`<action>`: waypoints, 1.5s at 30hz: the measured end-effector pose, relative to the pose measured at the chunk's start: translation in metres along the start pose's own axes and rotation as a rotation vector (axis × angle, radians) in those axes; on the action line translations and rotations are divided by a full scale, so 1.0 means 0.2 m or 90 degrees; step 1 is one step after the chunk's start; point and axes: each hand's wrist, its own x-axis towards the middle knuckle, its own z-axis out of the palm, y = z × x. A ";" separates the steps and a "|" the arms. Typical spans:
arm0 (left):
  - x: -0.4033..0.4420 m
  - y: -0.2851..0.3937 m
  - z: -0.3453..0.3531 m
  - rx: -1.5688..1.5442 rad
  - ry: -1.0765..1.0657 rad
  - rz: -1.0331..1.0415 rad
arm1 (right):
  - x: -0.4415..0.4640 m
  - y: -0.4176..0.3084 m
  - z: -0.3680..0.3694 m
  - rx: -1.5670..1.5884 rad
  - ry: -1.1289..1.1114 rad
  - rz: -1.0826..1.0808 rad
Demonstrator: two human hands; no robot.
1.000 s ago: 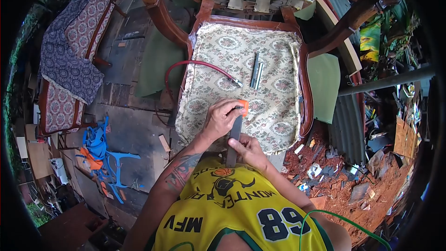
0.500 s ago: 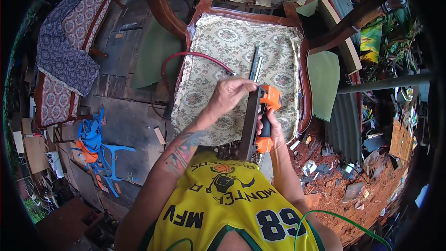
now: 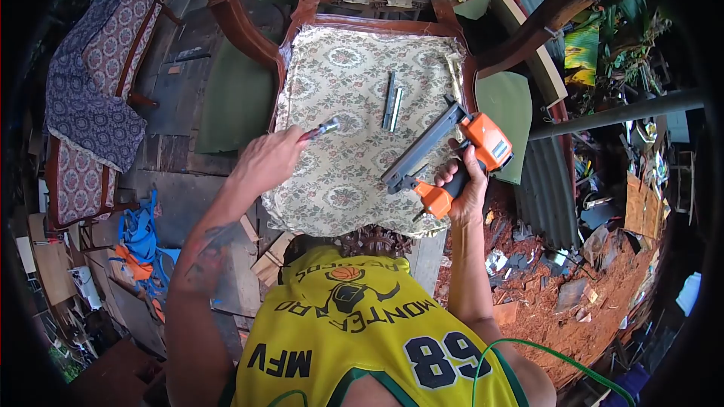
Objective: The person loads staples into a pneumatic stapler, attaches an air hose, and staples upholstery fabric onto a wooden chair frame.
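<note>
My left hand (image 3: pixel 265 160) is closed on the red air hose (image 3: pixel 308 136) near its metal fitting, over the left part of the floral chair seat (image 3: pixel 339 173). An orange and black staple gun (image 3: pixel 483 143) is in my right hand (image 3: pixel 469 185), fingers wrapped round its black handle. Its long dark magazine points down and left above the seat's right side. The gun and the hose fitting are apart. Two thin metal strips (image 3: pixel 392 109) lie on the seat between the hands.
Wooden chair arms (image 3: pixel 241 30) rise on both sides of the seat. A patterned upholstered chair (image 3: pixel 75 181) with dark cloth stands at the left. Blue straps (image 3: pixel 139 234) lie on the floor. Rubble (image 3: pixel 558 316) and corrugated metal (image 3: pixel 539 188) are at the right.
The staple gun has moved right and turned, held by my right hand alone. My left hand has left it, moved left and taken hold of the red hose.
</note>
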 end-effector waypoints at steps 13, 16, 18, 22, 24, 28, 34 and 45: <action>-0.81 0.69 0.28 -0.590 0.065 -0.280 | -0.01 0.27 0.52 0.057 -0.153 0.112; -0.83 0.70 0.28 -0.590 0.078 -0.312 | -0.04 0.31 0.54 0.045 -0.194 0.166; -0.84 0.74 0.29 -0.611 0.099 -0.313 | -0.07 0.31 0.56 0.043 -0.204 0.180; -0.83 0.77 0.32 -0.620 0.117 -0.300 | -0.11 0.29 0.56 0.018 -0.238 0.184; -0.83 0.76 0.36 -0.638 0.094 -0.293 | -0.12 0.27 0.55 0.012 -0.250 0.186; -0.78 0.79 0.40 -0.767 0.168 -0.252 | -0.17 0.25 0.52 0.017 -0.228 0.146; -0.72 0.83 0.45 -0.729 0.092 -0.369 | -0.24 0.26 0.43 0.012 -0.172 0.146; -0.70 0.83 0.50 -0.542 0.060 -0.302 | -0.27 0.32 0.30 0.041 -0.056 0.138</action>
